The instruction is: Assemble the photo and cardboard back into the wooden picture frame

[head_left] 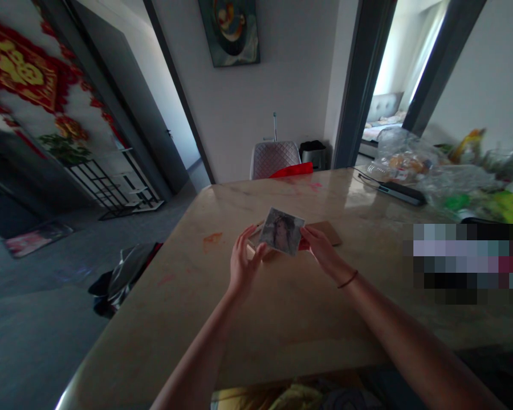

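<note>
A small square picture card (283, 231) with a dark printed figure is held up over the table, tilted. My right hand (318, 245) pinches its right edge between thumb and fingers, and a bit of red shows at those fingertips. At the card's left side is my left hand (245, 259), thumb and fingers apart, the thumb by the lower left corner. Whether that thumb touches the card I cannot tell. Behind the card lies a flat brown piece (328, 232), partly hidden. Something pale shows between my left fingers and the card, too covered to name.
The stone-look table (188, 319) has orange and pink smudges. Plastic bags (465, 176) with food crowd its right side, by a dark elongated device (402, 192). A quilted chair (274, 158) with red cloth (293, 169) stands at the far edge. Dark items (126, 276) lie left, near the floor.
</note>
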Demonstrator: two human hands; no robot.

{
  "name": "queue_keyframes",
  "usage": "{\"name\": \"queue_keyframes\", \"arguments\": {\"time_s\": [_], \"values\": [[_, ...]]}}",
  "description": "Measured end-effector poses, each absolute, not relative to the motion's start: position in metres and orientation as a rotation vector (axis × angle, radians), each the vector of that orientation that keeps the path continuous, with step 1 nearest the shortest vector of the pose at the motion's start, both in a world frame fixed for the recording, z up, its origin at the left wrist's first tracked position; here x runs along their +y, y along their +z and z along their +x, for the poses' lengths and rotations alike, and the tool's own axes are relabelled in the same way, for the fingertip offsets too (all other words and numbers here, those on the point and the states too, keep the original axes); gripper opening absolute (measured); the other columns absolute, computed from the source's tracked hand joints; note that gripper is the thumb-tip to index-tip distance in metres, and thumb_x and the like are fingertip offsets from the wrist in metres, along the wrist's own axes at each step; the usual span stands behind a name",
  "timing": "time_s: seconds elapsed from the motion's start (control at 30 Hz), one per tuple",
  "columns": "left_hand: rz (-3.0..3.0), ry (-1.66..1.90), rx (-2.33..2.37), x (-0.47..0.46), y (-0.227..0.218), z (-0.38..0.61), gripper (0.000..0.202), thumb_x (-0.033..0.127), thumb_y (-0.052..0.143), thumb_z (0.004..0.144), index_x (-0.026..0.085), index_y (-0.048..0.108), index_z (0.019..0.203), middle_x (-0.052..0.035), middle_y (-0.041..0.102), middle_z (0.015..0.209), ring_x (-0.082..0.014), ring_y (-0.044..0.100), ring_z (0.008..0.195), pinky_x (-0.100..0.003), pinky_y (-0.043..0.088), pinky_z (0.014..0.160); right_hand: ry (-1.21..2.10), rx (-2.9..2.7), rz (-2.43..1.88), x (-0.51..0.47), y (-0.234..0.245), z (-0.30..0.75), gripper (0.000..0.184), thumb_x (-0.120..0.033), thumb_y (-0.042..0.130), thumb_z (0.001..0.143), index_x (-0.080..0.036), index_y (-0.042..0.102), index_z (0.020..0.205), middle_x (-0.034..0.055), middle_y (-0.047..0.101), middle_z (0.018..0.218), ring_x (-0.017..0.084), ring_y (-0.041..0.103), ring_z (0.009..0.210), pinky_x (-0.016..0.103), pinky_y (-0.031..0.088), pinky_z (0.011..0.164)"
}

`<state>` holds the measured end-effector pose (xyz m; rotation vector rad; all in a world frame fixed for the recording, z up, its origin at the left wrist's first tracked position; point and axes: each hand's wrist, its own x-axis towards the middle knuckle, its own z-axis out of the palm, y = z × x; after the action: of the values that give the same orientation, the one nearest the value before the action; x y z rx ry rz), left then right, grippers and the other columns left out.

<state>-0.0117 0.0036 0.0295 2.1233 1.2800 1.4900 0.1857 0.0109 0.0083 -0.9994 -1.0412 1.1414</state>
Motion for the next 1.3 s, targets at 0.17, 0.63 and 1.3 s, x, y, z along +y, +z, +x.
{"name": "queue_keyframes", "arguments": {"time_s": [0.17,0.63,1.3], "values": [[1.679,1.424,1.152,0.013,0.022,-0.011,0.041,0.047,0.054,0.078,0.017,0.059,0.106,-0.0092,0.067,0.103,-0.019,0.062,0.095,-0.034,0.046,0.086,1.133,-1.057,-0.986,0.01,0.009,0.186,0.036,-0.056,0.061,0.067,-0.02,0.056,0.065,0.0006,0.06,0.064,0.014,0.057,0.058,0.029,0.044,0.058],[1.221,1.117,0.99,0.002,0.032,-0.003,0.047,0.053,0.066,0.066,0.01,0.066,0.087,-0.008,0.069,0.077,-0.0142,0.064,0.067,-0.027,0.051,0.069,1.213,-1.061,-0.944,0.004,0.014,0.18,0.035,-0.055,0.063,0.066,-0.02,0.06,0.067,0.0004,0.06,0.063,0.013,0.055,0.056,0.029,0.045,0.059],[1.389,1.132,1.092,-0.002,0.029,0.002,0.035,0.047,0.069,0.062,0.012,0.066,0.067,-0.0051,0.067,0.066,-0.0138,0.06,0.059,-0.027,0.05,0.061,1.372,-1.113,-0.858,-0.006,0.018,0.169,0.028,-0.046,0.067,0.067,-0.02,0.059,0.075,-0.0007,0.064,0.067,0.012,0.06,0.057,0.027,0.049,0.061]]}}
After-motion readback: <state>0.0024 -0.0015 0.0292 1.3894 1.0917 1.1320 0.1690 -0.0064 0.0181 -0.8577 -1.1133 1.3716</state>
